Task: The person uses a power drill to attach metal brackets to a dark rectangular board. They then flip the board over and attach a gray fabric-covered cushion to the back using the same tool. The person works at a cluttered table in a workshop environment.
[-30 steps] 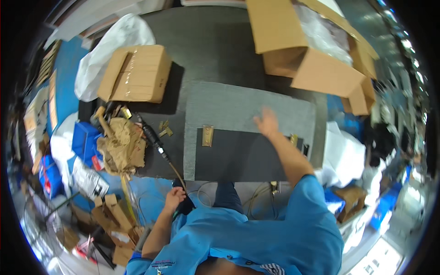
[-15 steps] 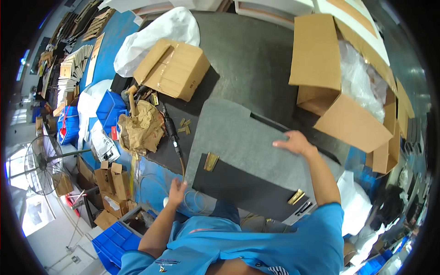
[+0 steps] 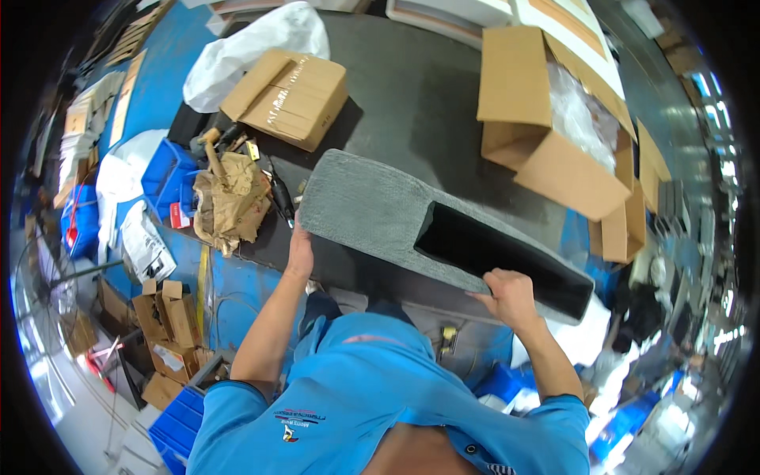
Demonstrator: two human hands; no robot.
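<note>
A long grey fabric-covered panel (image 3: pixel 380 214) with a black hollow underside (image 3: pixel 491 253) is tipped up on edge over the dark worktable (image 3: pixel 412 95). My left hand (image 3: pixel 299 252) grips its left end near the table's front edge. The panel's lower right edge is held by my right hand (image 3: pixel 511 297), fingers curled over the rim. Both forearms come up from my blue shirt at the bottom.
A closed cardboard box (image 3: pixel 286 96) and a white plastic bag (image 3: pixel 261 43) lie at the table's back left. An open carton (image 3: pixel 546 119) with plastic film stands at right. Crumpled brown paper (image 3: pixel 229 202) and tools lie left of the panel. Blue bins (image 3: pixel 170 178) and small cartons (image 3: pixel 170 317) crowd the floor.
The panel, lying flat a second ago, has been lifted and tipped onto its edge. My left hand came up from my lap to its left end; my right hand shifted to the near edge.
</note>
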